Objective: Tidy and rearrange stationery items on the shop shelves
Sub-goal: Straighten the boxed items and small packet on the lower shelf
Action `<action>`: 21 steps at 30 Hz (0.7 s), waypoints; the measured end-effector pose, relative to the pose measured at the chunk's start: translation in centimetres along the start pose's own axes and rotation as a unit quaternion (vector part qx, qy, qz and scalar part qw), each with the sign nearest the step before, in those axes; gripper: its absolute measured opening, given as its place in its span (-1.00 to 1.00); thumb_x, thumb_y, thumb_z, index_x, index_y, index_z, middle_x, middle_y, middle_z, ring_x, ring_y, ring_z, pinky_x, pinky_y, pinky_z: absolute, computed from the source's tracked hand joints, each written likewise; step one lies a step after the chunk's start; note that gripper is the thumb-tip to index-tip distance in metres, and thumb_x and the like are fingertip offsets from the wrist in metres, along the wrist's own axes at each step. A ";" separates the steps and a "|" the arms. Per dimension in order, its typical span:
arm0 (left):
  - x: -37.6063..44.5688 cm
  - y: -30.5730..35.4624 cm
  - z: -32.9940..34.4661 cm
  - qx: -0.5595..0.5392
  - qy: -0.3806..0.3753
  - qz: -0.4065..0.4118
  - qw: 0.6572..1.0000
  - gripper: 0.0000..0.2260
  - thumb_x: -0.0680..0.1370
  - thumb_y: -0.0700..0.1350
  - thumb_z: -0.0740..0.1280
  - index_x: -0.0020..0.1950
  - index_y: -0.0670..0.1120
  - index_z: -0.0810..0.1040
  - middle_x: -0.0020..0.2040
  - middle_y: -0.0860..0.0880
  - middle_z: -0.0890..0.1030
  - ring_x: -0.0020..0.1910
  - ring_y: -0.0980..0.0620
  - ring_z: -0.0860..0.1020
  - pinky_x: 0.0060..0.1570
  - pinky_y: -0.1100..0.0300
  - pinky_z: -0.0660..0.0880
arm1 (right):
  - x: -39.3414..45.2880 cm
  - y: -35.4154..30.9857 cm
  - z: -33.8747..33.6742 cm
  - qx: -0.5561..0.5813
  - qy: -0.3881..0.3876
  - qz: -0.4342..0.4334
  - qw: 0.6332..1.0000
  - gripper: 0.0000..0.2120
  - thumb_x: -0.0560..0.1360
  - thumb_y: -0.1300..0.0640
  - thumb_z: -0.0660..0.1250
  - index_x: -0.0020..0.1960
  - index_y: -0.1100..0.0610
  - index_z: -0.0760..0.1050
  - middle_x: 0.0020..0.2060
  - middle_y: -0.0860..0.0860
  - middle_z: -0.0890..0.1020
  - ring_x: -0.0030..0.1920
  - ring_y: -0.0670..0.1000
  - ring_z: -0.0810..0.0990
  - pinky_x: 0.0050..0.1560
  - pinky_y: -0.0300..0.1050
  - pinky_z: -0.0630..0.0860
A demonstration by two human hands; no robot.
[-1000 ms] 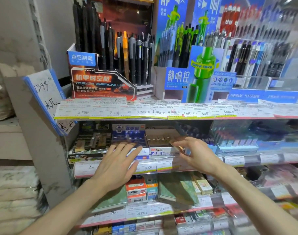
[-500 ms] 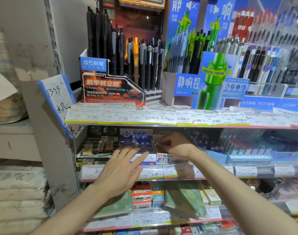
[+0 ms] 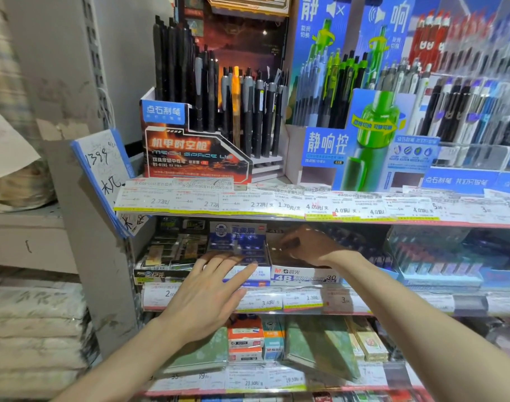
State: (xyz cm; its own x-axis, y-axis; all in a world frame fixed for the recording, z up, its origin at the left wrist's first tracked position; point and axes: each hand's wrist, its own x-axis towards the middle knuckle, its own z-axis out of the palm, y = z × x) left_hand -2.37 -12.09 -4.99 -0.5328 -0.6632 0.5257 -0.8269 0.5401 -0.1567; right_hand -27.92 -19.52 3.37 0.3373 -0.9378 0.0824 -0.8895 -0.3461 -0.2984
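Left hand (image 3: 207, 297): fingers straight, tips on blue eraser box (image 3: 242, 250). Right hand (image 3: 309, 246): fingers curled inside 4B eraser box (image 3: 304, 275); grasp cannot be told.

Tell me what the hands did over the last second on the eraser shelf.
The right hand moved from the shelf's front edge back into the open 4B eraser box, its fingers curling down inside; what it holds, if anything, is hidden. The left hand stayed flat, fingers straight, against the blue eraser box. Both boxes kept their places.
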 end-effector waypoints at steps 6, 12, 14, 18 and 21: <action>0.0 0.1 0.0 0.000 -0.008 -0.006 1.000 -0.56 0.68 0.12 0.02 0.56 0.08 0.21 0.29 -0.01 0.49 0.22 -0.06 0.46 0.17 -0.01 0.42 | 0.5 0.2 1.0 0.013 0.028 0.000 1.000 -0.73 0.53 0.16 0.39 0.23 0.05 0.63 0.28 -0.03 0.61 0.25 0.03 0.56 0.29 -0.11 0.45; 0.1 0.2 0.0 0.004 -0.011 -0.009 1.000 -0.56 0.68 0.12 0.02 0.55 0.10 0.20 0.29 0.00 0.49 0.21 -0.05 0.45 0.17 0.01 0.41 | 0.4 0.1 1.2 0.013 0.023 0.016 1.000 -0.70 0.55 0.11 0.35 0.27 0.00 0.60 0.30 -0.02 0.59 0.26 0.05 0.55 0.30 -0.05 0.46; 0.0 0.3 -0.1 -0.001 -0.005 -0.011 1.000 -0.57 0.67 0.12 0.03 0.55 0.10 0.22 0.30 -0.01 0.49 0.22 -0.05 0.45 0.15 0.01 0.41 | 0.1 -0.1 1.1 0.020 0.033 0.031 0.999 -0.66 0.56 -0.04 0.32 0.32 -0.05 0.54 0.28 -0.02 0.60 0.22 0.05 0.57 0.26 -0.05 0.49; -0.2 0.3 -0.4 -0.002 0.006 -0.023 1.000 -0.58 0.67 0.10 0.06 0.51 0.05 0.31 0.28 -0.04 0.48 0.19 -0.08 0.43 0.14 0.06 0.30 | -1.4 -1.2 1.2 0.018 0.066 0.032 0.997 -0.51 0.53 -0.31 0.20 0.34 -0.09 0.48 0.27 -0.06 0.59 0.21 0.06 0.58 0.20 0.03 0.53; -1.3 -0.1 -1.0 -0.015 0.023 -0.055 0.998 -0.59 0.65 0.08 0.10 0.48 0.01 0.35 0.29 -0.05 0.45 0.20 -0.09 0.41 0.17 0.05 0.28 | -3.8 -3.3 2.1 -0.008 0.088 -0.017 0.996 -0.67 0.57 -0.26 0.17 0.16 -0.09 0.51 0.09 0.00 0.64 0.04 0.07 0.61 0.02 -0.04 0.54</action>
State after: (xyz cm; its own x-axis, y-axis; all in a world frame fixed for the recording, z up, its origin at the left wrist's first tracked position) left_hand -1.37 -10.75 -4.79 -0.4293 -0.6951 0.5766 -0.8740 0.4806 -0.0714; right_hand -25.61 -14.75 2.06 0.3091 -0.9154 0.2581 -0.8838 -0.3767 -0.2775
